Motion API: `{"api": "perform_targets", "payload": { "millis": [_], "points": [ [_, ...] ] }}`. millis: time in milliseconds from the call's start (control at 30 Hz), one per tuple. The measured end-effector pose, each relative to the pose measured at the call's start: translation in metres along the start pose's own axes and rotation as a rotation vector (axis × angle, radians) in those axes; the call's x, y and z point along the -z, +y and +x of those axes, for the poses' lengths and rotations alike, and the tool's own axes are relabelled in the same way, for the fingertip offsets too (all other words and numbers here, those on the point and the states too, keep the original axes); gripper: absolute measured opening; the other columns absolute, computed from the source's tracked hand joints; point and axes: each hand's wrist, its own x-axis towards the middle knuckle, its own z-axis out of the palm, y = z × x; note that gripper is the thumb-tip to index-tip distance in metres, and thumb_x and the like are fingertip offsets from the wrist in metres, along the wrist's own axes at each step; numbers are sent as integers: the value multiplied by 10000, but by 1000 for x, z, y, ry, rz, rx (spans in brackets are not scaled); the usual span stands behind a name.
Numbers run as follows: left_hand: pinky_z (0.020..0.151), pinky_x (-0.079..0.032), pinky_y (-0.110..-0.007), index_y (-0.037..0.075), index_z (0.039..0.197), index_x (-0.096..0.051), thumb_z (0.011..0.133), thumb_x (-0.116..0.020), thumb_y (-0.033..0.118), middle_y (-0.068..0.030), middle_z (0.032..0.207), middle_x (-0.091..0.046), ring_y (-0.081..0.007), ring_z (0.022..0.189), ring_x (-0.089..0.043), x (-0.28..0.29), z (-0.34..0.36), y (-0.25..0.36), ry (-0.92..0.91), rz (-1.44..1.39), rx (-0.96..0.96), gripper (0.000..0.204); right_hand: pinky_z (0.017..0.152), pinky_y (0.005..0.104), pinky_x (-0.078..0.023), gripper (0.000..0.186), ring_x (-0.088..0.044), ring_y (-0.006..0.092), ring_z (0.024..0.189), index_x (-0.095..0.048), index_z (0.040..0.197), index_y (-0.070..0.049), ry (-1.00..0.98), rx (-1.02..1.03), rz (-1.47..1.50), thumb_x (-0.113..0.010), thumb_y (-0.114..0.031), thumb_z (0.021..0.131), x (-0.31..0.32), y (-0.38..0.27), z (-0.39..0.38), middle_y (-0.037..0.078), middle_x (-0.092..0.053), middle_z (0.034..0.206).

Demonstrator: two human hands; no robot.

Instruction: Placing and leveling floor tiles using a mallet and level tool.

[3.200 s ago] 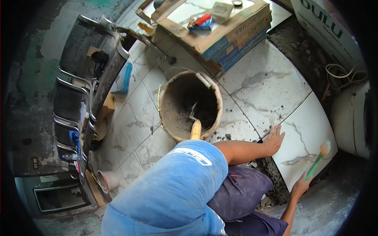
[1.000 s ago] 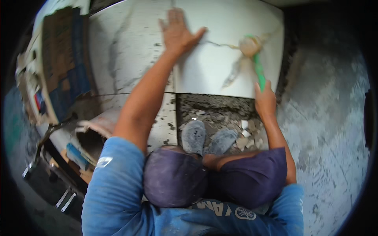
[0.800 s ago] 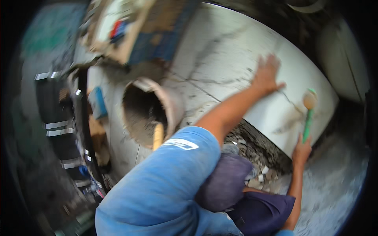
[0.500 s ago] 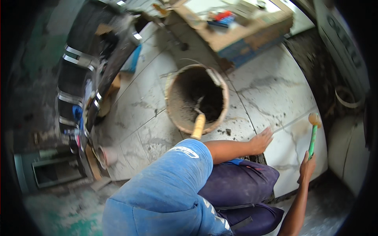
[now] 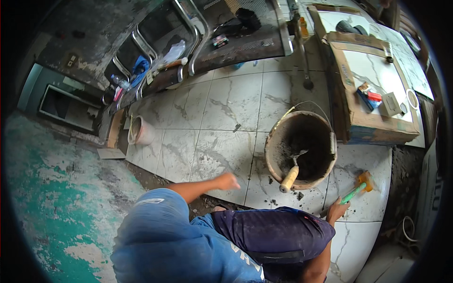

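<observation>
Mallet held in right hand at 4 o'clock; left hand at 6 o'clock, over tiled floor.
Clock positions are read from mid-view. The right hand's [image 5: 337,209] grip is closed around the green handle of the mallet [image 5: 354,193]; its orange-brown head points outward toward 3 o'clock, and contact with the tile cannot be confirmed. The left hand [image 5: 226,181] is blurred above the marbled tiles [image 5: 222,151]; how far its grip is open, or whether it holds anything, cannot be told. Near 3 o'clock stands a dirty bucket [image 5: 279,153], with a wooden-handled trowel [image 5: 289,179] leaning inside. A small pail [image 5: 143,132] is at 9 o'clock. Farther out are a cardboard carton [image 5: 377,128] between 2 and 3 o'clock and black metal chairs [image 5: 163,28] at 11.
</observation>
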Motion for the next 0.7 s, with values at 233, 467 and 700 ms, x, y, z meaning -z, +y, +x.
{"api": "perform_targets", "payload": {
  "millis": [233,467,700],
  "points": [
    [773,-513,-451,50,928,-666,835,-675,208,-196,936,-674,-378,885,-642,112,-30,-120,888,173,491,184,830,439,-472,539,-627,389,938,-508,1281,34,-190,151,-98,-651,-331,911,0,-8,4,234,-661,1015],
    [857,-502,-448,52,1086,-659,818,-695,325,-172,1053,-689,-354,1013,-642,226,-41,-181,1061,116,636,384,797,422,-478,468,-632,348,851,-569,1239,24,-85,278,-250,-643,-316,925,88,15,63,213,-669,925],
    [1060,-396,-427,2,1329,-519,833,-674,444,-206,1337,-557,-358,1259,-505,112,-49,-318,692,42,1020,682,779,385,-500,453,-652,305,844,-581,1237,7,14,308,-428,-635,-329,937,178,5,99,211,-683,972]
  ]
}}
